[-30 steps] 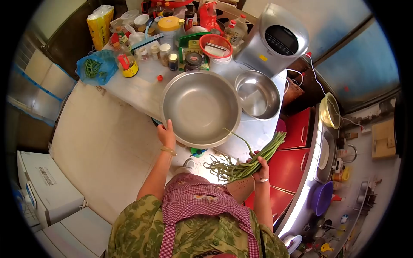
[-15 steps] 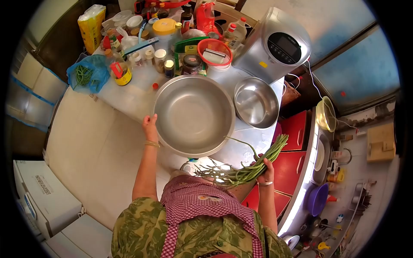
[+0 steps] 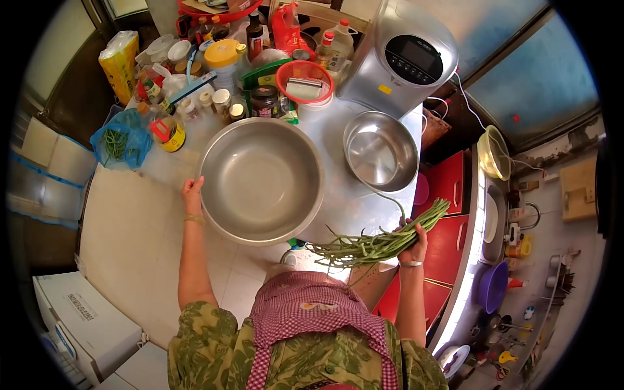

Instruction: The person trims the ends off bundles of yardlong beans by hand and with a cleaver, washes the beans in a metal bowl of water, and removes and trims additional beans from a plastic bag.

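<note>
My left hand [image 3: 192,187] is closed on the left rim of a large, wide metal basin [image 3: 263,182], which has nothing in it. In my right hand [image 3: 416,244] is a bunch of long green beans [image 3: 370,249], gripped near one end. The thin ends of the beans fan out to the left, in front of my apron and past the table's near edge. One bean sticks up apart from the bunch. A smaller shiny metal bowl [image 3: 381,151] stands on the table just right of the basin.
Jars, bottles and an orange-red basket [image 3: 304,81] crowd the back of the table [image 3: 338,218]. A silver appliance [image 3: 403,58] stands behind the bowl. At the left lies a blue plastic bag [image 3: 123,140] with greens inside. Red cabinets [image 3: 442,244] and a sink counter are on the right.
The basin and my left hand have shifted left, away from the smaller bowl. My right hand has moved slightly right and up with the beans. The camera view has also shifted.
</note>
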### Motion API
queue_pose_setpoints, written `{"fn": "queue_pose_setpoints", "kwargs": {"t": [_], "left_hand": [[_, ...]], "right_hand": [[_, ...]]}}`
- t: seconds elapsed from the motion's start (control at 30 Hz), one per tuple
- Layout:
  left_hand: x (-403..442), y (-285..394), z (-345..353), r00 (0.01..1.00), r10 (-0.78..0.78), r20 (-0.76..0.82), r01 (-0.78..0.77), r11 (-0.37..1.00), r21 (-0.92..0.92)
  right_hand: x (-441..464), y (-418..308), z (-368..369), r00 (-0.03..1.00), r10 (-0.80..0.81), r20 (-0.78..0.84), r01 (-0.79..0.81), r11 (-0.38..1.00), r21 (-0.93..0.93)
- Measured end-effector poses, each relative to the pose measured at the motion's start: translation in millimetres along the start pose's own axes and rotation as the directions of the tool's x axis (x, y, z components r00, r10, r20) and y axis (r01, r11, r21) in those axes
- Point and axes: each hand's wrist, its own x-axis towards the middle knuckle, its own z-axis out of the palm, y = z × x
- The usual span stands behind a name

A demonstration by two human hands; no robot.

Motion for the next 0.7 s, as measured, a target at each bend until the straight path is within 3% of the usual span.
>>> {"fn": "queue_pose_setpoints", "kwargs": {"t": [0.1,0.2,0.23,0.3,0.37,0.43,0.5,0.67,0.7], "left_hand": [[-14.9,21.2,10.8,1.0,0.017,-0.011,-0.017,1.0,-0.001],[-9.6,22.9,-1.9,1.0,-0.009,-0.013,0.013,0.952,0.306],[-16.6,38.5,5.0,0.98,0.185,-0.068,-0.123,0.842,0.526],[-32.9,74.9,30.3,0.832,0.555,-0.028,-0.255,0.425,0.869],[-36.8,118.2,71.5,0.862,0.507,0.006,-0.353,0.592,0.725],[-32.6,146.7,121.1,0.851,0.513,0.11,-0.435,0.574,0.694],[-10.7,159.6,168.6,0.737,0.61,0.291,-0.617,0.432,0.658],[51.2,165.6,272.3,0.804,0.454,0.384,-0.517,0.215,0.828],[62.5,164.7,284.9,0.837,0.388,0.387,-0.493,0.226,0.84]], "right_hand": [[32.3,10.5,-19.6,0.996,0.047,-0.078,-0.036,0.989,0.142],[58.1,30.3,-45.3,0.971,0.072,-0.227,-0.033,0.985,0.172],[63.6,35.9,-53.7,0.965,0.102,-0.243,-0.061,0.983,0.171],[77.3,48.0,-74.5,0.955,0.2,-0.221,-0.16,0.969,0.188],[80.0,62.2,-66.7,0.926,0.292,-0.238,-0.253,0.95,0.183],[108.3,83.5,-95.1,0.892,0.372,-0.258,-0.348,0.928,0.136],[106.8,87.3,-70.9,0.891,0.327,-0.314,-0.337,0.941,0.024],[117.5,90.5,-85.9,0.889,0.377,-0.259,-0.401,0.915,-0.046],[116.4,91.9,-87.2,0.897,0.356,-0.262,-0.382,0.922,-0.058]]}}
